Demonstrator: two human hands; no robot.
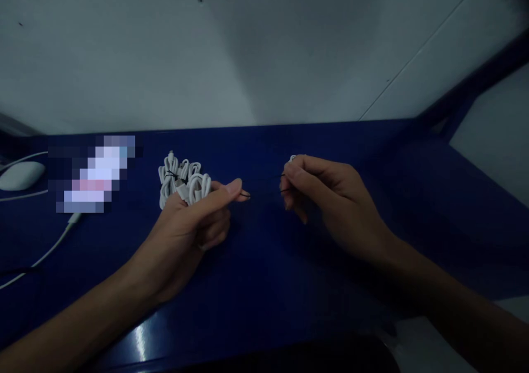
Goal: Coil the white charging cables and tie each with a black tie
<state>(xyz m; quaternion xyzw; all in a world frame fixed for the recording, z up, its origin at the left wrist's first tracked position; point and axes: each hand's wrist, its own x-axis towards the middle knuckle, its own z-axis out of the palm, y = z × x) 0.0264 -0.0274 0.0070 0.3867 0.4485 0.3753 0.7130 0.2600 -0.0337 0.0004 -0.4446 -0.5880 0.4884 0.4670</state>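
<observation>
My left hand (198, 219) is closed, pinching the end of a thin black tie (244, 195) between thumb and forefinger. Just behind it lies a heap of coiled white cables (182, 181) bound with black ties. My right hand (326, 196) is closed too, pinching a short black tie near its fingertips; a small white bit, perhaps a cable end (292, 157), shows above its fingers. Both hands hover over the dark blue table (264, 274), a short gap apart.
A white mouse (20, 176) sits at the far left with a white cord (49, 249) trailing toward the front edge. A blurred-out patch lies beside it. A pale wall rises behind the table; the table's right edge drops to a light floor.
</observation>
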